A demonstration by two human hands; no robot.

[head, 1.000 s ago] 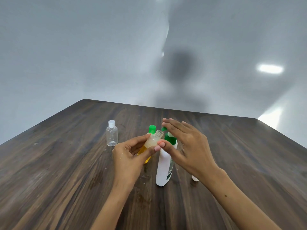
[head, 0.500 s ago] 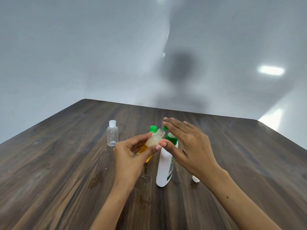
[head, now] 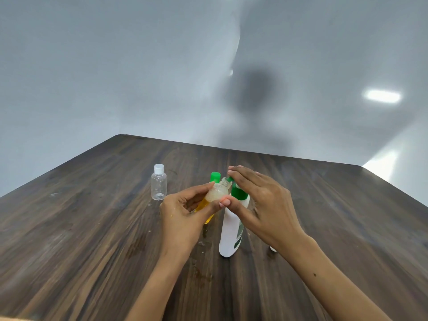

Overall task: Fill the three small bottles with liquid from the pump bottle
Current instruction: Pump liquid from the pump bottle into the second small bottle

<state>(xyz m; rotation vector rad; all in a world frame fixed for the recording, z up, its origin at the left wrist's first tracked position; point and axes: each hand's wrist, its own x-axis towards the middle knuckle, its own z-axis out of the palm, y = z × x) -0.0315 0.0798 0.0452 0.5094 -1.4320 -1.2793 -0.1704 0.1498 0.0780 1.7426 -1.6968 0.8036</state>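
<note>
A dark wood-grain table (head: 81, 228) fills the lower half of my view, with a plain grey wall (head: 115, 66) behind it and a bright patch of light at the upper right. Left of centre on the table stands an empty clear small bottle (head: 158, 186), upright, with a white cap, well apart from the hands. In the middle of the frame, the left hand (head: 183, 214) pinches an uncapped small bottle (head: 217, 193) between thumb and curled fingers, tilting its open neck to the right; it holds pale, cloudy liquid. Just behind it I see a green-capped bottle (head: 214, 179) with yellow liquid, mostly hidden by the hand. Right beside it stands the white pump bottle (head: 230, 235) with its green pump head. The right hand (head: 264, 205) lies over the pump, fingers straight and flat on top, thumb reaching toward the left thumb. A small white cap (head: 273, 249) peeks out below the right wrist.
</note>
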